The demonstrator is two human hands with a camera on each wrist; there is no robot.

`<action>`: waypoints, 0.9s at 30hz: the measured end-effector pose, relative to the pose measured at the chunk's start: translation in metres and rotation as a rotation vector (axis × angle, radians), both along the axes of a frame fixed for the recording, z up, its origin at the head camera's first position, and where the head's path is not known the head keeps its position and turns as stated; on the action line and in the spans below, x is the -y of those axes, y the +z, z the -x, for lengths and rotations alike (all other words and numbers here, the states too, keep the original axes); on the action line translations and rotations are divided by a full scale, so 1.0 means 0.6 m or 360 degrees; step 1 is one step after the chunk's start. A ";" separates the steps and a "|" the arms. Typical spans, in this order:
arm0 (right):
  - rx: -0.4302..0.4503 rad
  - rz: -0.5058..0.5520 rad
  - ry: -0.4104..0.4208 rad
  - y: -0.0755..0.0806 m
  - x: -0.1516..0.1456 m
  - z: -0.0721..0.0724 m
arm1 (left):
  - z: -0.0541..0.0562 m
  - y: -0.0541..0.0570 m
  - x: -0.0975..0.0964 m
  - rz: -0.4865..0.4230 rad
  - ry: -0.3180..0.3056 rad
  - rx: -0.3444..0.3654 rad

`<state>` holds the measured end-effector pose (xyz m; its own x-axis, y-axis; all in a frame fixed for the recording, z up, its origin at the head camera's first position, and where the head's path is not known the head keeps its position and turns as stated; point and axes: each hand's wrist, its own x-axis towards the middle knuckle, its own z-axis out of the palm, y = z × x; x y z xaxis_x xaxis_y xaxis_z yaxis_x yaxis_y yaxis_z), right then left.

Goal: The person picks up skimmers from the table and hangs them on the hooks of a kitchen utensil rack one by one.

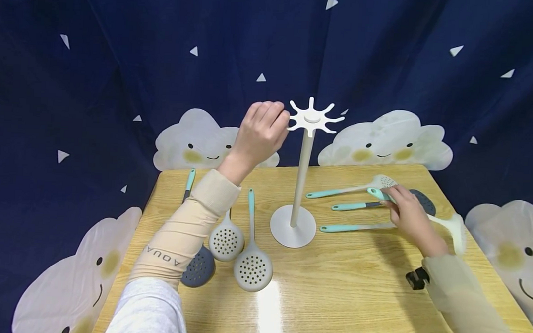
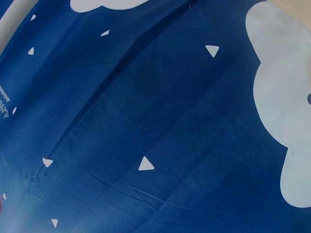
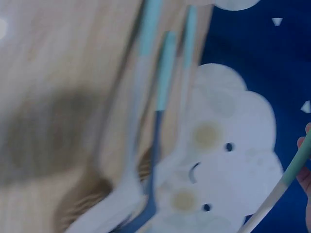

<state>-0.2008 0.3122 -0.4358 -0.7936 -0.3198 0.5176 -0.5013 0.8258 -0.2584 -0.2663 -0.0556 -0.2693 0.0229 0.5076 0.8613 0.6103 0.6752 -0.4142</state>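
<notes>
A white utensil stand (image 1: 301, 183) with a ring of prongs at its top stands upright on a round base. At its left prongs my left hand (image 1: 264, 124) has curled fingers and grips a prong; its fingertips are partly hidden. My right hand (image 1: 407, 215), raised over the table's right side, grips a utensil by its mint handle (image 1: 378, 194). The pale shaft (image 3: 269, 204) of that utensil shows in the right wrist view. Beneath lie a pale skimmer (image 1: 384, 181), a dark-headed utensil (image 1: 354, 206) and a pale-shafted utensil (image 1: 344, 228), partly covered by my hand.
Left of the stand lie two pale skimmers (image 1: 253, 271) (image 1: 226, 241) and a dark skimmer (image 1: 199, 269), partly behind my left sleeve. A mint handle (image 1: 190, 179) points toward the table's back edge. A dark blue curtain (image 1: 254, 46) with clouds surrounds the wooden table (image 1: 332, 298).
</notes>
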 end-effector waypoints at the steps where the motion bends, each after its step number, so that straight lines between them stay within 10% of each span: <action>1: -0.0001 0.0024 -0.0004 0.007 0.005 0.002 | 0.000 0.000 0.000 0.0000 0.0001 -0.0001; 27: -0.0285 0.0686 0.0170 0.147 0.130 0.041 | -0.003 0.001 -0.002 -0.0017 -0.0016 0.0001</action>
